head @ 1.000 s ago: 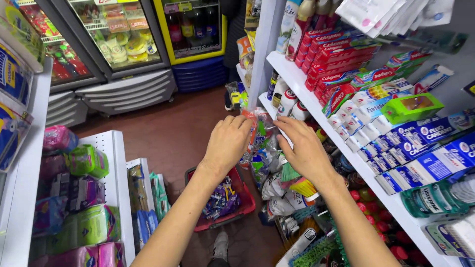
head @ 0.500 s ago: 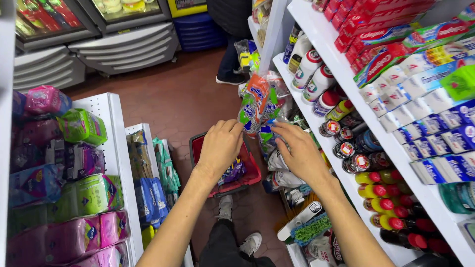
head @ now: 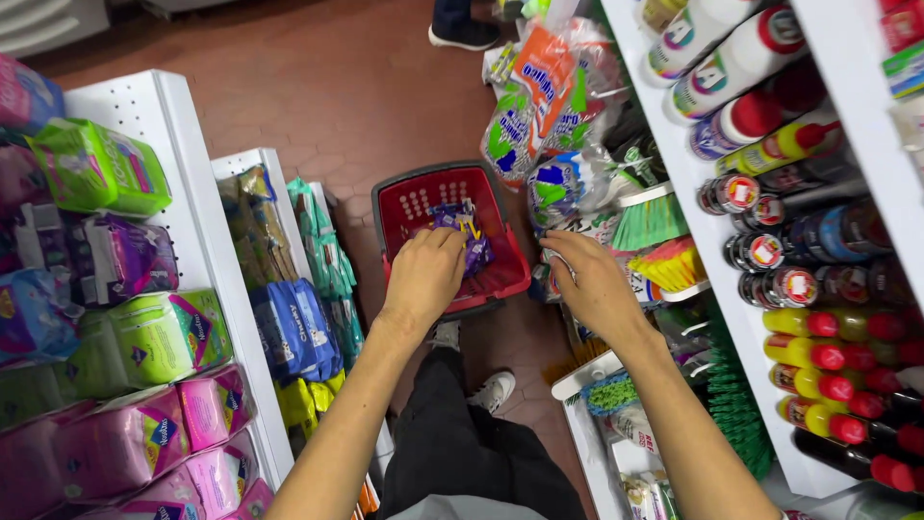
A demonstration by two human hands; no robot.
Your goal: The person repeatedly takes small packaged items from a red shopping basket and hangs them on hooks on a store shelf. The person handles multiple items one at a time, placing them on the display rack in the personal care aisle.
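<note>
Red basket (head: 416,197): purple packets (head: 460,231) inside | left hand (head: 424,274) grip unclear | right hand (head: 592,284) grip unclear

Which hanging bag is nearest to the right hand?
The blue-and-green bag, lowest of the hanging bunch, just above the right hand. The orange bag and the green bag hang higher.
</note>
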